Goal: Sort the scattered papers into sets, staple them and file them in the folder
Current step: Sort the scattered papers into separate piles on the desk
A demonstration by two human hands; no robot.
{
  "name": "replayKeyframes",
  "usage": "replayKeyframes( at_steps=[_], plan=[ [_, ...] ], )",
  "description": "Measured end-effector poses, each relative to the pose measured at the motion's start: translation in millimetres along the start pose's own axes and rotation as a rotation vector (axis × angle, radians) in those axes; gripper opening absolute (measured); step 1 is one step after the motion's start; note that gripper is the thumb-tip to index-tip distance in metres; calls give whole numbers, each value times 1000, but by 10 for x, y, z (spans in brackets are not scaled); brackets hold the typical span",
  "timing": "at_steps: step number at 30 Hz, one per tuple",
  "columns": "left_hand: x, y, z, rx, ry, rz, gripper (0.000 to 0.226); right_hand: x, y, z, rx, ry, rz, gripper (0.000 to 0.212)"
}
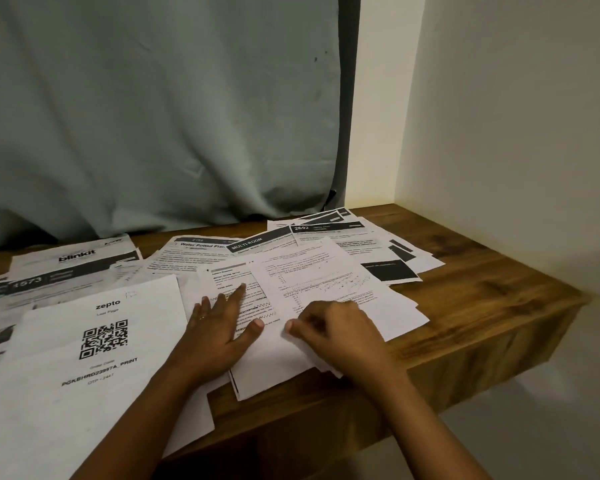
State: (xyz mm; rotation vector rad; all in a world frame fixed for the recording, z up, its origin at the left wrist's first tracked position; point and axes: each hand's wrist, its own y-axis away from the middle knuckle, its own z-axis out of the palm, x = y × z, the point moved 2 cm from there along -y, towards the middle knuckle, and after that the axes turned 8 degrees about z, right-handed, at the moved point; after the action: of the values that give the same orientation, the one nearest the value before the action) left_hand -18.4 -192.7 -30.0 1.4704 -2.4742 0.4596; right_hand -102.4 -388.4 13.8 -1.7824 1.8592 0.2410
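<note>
Here, printed papers [201, 258] lie scattered and overlapping across a wooden surface [482, 282] set against a pale curtain [153, 116]. The left hand [219, 327] presses flat, fingers spread, on a sheet near the front edge, just right of a page [84, 358] bearing a QR code. The right hand [336, 334] pinches the corner of a sheet [326, 271] beside it.

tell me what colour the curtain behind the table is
Pale grey-green curtain, plain with no pattern; seen in the head view.
</note>
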Motion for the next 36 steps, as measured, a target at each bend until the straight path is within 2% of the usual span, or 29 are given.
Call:
replayKeyframes(
  at_steps=[2,5,7,9,15,23,30,32,36],
  plan=[
    [-15,-10,12,-24,-39,11,87,170,-155,-102,108,-83,74,41],
    [-23,-10,16,-34,-62,12,88,606,-431,-210,295,41,257,51],
    [-31,-19,25,-41,-77,8,88,885,-511,-174,301,156,415,63],
    [-46,-35,40,-51,-102,3,88,1050,-516,-96,279,142,496,67],
    [-47,-16,28,-50,-108,9,98,1079,-530,-18,313,104,464,51],
    [4,28,-14,-54,-64,-6,73,1082,-552,-21,364,96,415,45],
    [58,56,-64,-61,-56,-8,73,910,-441,-145,510,136,340,34],
    [145,39,-58,-46,-7,-7,77,931,-441,-224,530,66,356,30],
    [152,108,-159,107,219,-39,87,858,-557,-200,509,-351,382,24]
  ],
)
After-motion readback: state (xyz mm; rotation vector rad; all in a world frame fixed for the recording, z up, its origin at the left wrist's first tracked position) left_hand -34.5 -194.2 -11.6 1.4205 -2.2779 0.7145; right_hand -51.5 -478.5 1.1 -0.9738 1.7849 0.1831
